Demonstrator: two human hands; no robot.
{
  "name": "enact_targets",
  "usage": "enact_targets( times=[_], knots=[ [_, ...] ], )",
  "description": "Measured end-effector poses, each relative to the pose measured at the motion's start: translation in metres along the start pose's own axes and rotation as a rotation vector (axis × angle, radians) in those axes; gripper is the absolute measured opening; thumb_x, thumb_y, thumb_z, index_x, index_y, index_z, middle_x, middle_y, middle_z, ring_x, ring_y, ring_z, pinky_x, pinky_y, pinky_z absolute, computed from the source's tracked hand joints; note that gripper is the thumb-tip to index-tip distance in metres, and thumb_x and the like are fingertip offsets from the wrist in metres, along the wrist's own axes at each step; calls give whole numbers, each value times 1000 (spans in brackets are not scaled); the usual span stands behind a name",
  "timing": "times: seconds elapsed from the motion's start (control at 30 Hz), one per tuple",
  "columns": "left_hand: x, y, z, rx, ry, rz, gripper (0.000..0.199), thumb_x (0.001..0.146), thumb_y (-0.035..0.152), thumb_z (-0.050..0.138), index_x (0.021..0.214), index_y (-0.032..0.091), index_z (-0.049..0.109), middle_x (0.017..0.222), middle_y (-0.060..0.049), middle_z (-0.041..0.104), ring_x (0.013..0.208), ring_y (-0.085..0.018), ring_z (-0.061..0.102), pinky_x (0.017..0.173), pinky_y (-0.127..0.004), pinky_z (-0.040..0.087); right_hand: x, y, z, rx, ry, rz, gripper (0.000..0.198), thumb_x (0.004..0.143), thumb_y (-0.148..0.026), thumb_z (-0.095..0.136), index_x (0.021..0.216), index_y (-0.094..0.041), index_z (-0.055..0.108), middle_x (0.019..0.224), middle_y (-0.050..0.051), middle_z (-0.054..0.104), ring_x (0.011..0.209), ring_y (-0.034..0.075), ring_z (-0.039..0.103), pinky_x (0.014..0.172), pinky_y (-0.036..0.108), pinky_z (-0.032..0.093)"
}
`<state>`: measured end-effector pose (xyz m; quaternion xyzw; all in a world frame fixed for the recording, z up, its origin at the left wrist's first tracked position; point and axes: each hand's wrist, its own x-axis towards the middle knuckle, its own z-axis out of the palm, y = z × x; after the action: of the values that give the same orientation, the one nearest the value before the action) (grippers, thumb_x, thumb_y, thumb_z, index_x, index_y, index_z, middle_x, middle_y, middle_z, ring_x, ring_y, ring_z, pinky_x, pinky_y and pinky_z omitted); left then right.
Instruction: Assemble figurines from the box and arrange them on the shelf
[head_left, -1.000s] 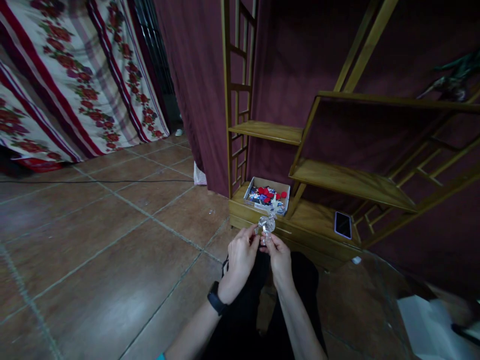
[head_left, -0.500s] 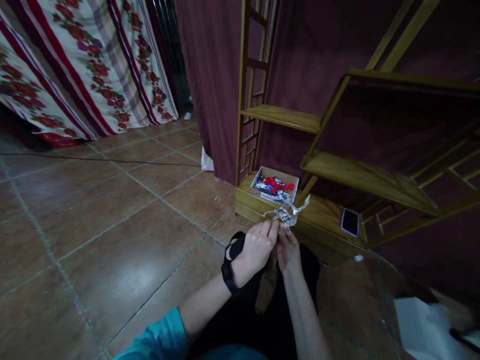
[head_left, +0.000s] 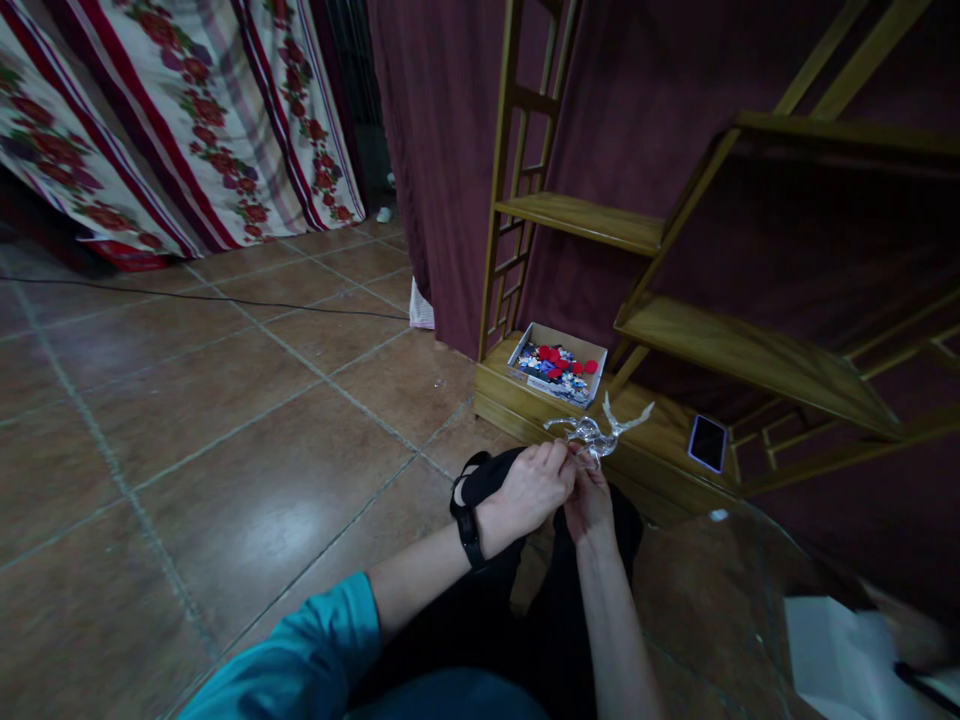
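Note:
Both hands meet over my lap at a clear, shiny, plastic-looking branched piece [head_left: 592, 437]. It has a curved arm towards the left and antler-like prongs towards the upper right; its exact kind I cannot make out. My left hand [head_left: 534, 488], with a black band on the wrist, is closed, its fingertips pinched at the lower end of the piece. My right hand [head_left: 589, 503] grips that same end from below and to the right. The fingertips overlap, so what lies between them is hidden.
A shallow box [head_left: 561, 364] of small coloured pieces, several of them red, sits on the low wooden shelf unit [head_left: 510, 403]. A phone [head_left: 707, 443] lies further right. A white object [head_left: 832, 650] is at lower right, and a black cable [head_left: 225, 297] crosses the tiled floor.
The camera view has shifted slightly. The clear piece has turned, and its two prongs now show spread apart at the right. Both hands keep their hold on its lower end.

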<state>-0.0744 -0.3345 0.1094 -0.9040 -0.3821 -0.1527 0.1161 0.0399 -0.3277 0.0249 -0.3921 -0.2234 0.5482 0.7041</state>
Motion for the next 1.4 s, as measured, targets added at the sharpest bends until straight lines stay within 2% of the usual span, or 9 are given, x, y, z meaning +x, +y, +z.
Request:
enact_targets(
  times=[0.2,0.43,0.6,0.77,0.9,1.0,1.1,1.2,1.4],
  knots=[
    [1,2,-1,1,-7,17,22,84,11,39,104,10,50,95,-10,51,85,-20,51,69,-33,43,-1,0,-4,-7,7,8,26,65,-24,68,90,-22,65,100,3,66,91,17,61,87,35,45],
    [3,-1,4,-178,25,-27,20,85,13,39,101,14,51,95,-9,53,86,-19,53,71,-32,44,-8,-9,-1,-80,66,-58,33,64,-33,71,93,-20,66,98,6,67,89,20,61,81,37,47],
    [4,-5,8,-504,109,-191,16,86,17,41,94,17,54,94,-6,58,83,-16,57,72,-28,45,-16,-18,6,-100,85,-82,31,64,-34,71,90,-19,68,94,6,68,80,17,62,74,34,48],
    [10,-4,16,-985,190,-418,16,83,20,45,96,20,55,87,-3,63,79,-14,60,71,-26,47,-22,-26,15,-165,111,-157,27,68,-33,68,91,-18,68,92,5,69,77,16,62,72,31,48],
    [17,1,22,-1415,216,-484,22,78,19,50,101,17,53,94,-5,64,82,-15,61,71,-27,48,-23,-32,20,-266,122,-197,30,68,-34,66,93,-18,68,98,7,68,85,20,62,74,33,48],
    [22,3,21,-1643,186,-515,26,73,18,56,99,16,54,92,-7,65,84,-16,61,72,-27,48,-23,-37,23,-326,114,-252,26,68,-33,66,90,-19,69,96,5,69,90,21,61,82,35,47],
    [25,3,14,-1788,163,-581,29,67,17,61,96,15,57,92,-7,65,87,-18,60,74,-28,48,-23,-41,26,-373,106,-287,22,69,-32,65,87,-21,70,93,4,70,89,20,62,82,34,48],
    [27,1,4,-1882,178,-680,32,66,22,65,97,14,59,95,-8,65,88,-18,60,76,-27,47,-24,-45,28,-395,95,-272,22,69,-33,63,88,-22,70,94,4,70,81,20,63,67,31,52],
    [27,-5,5,-1984,251,-770,35,67,30,67,97,12,64,90,-8,66,74,-13,59,70,-24,46,-29,-49,33,-465,47,-278,23,72,-32,60,91,-23,69,95,3,69,77,18,63,58,27,53]
  ],
)
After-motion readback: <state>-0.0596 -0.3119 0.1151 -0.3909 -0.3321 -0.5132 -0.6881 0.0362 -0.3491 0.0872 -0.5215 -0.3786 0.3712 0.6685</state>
